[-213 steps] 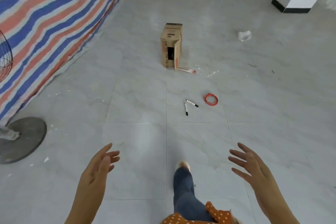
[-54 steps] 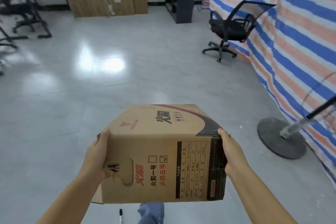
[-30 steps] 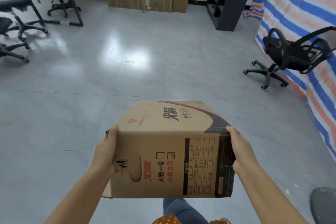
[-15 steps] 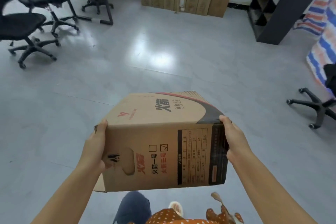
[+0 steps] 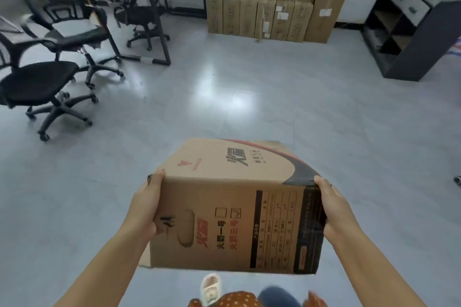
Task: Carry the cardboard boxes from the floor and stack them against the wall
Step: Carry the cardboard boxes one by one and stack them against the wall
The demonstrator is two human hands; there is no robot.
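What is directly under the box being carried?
Under the carried box, held between the left hand and right hand, a slippered foot and bare grey floor show. The box hides whatever floor lies straight beneath it.

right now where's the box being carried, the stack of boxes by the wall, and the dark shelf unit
carried box [image 5: 232, 167]: head view, on its top face.
stack of boxes [image 5: 272, 0]: head view, on the front of the middle cartons.
shelf unit [image 5: 419, 40]: head view, on its dark side panel.

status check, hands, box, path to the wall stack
Left hand and right hand clamp the cardboard box by its sides. Box off the floor. Stacked boxes ahead; floor between looks clear.
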